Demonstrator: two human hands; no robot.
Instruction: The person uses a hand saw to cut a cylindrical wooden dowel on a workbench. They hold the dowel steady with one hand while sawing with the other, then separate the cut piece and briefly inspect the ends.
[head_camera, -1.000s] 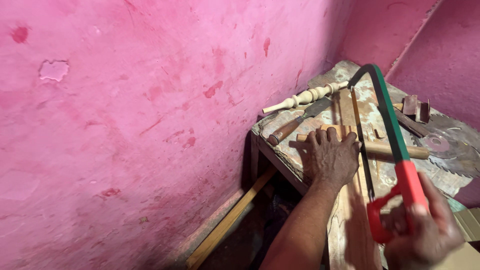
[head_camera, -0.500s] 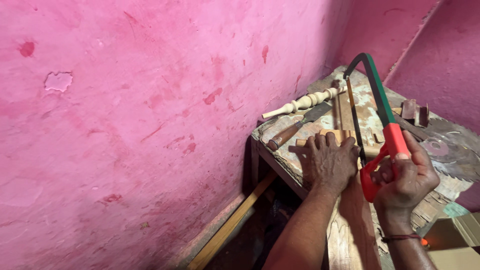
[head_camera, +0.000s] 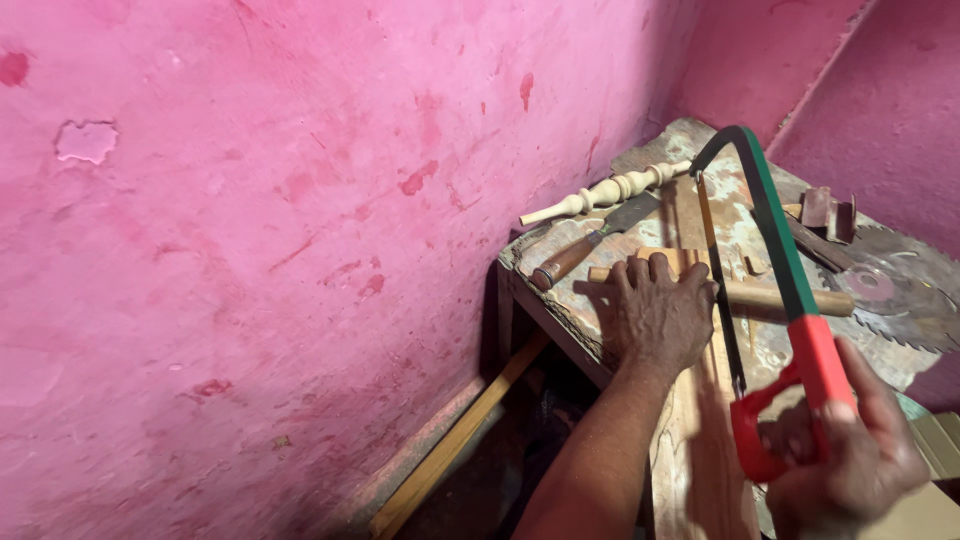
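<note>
My left hand (head_camera: 657, 312) lies flat, fingers spread, pressing a long wooden strip (head_camera: 700, 460) down on the workbench (head_camera: 560, 290). My right hand (head_camera: 850, 465) grips the red handle of a hacksaw (head_camera: 775, 250) with a green frame. The saw's thin blade runs along the strip just right of my left hand's fingers. A round wooden dowel (head_camera: 770, 296) lies across the bench under the saw frame.
A turned wooden spindle (head_camera: 605, 195) and a wood-handled chisel (head_camera: 585, 245) lie at the bench's far-left side. A circular saw blade (head_camera: 890, 290) and small wooden blocks (head_camera: 825, 208) sit to the right. A pink wall (head_camera: 250, 250) is on the left; a wooden slat (head_camera: 455, 445) leans below.
The right hand has pulled the hacksaw back toward me after pushing it forward half a second ago. The left hand has stayed pressed on the wooden strip.
</note>
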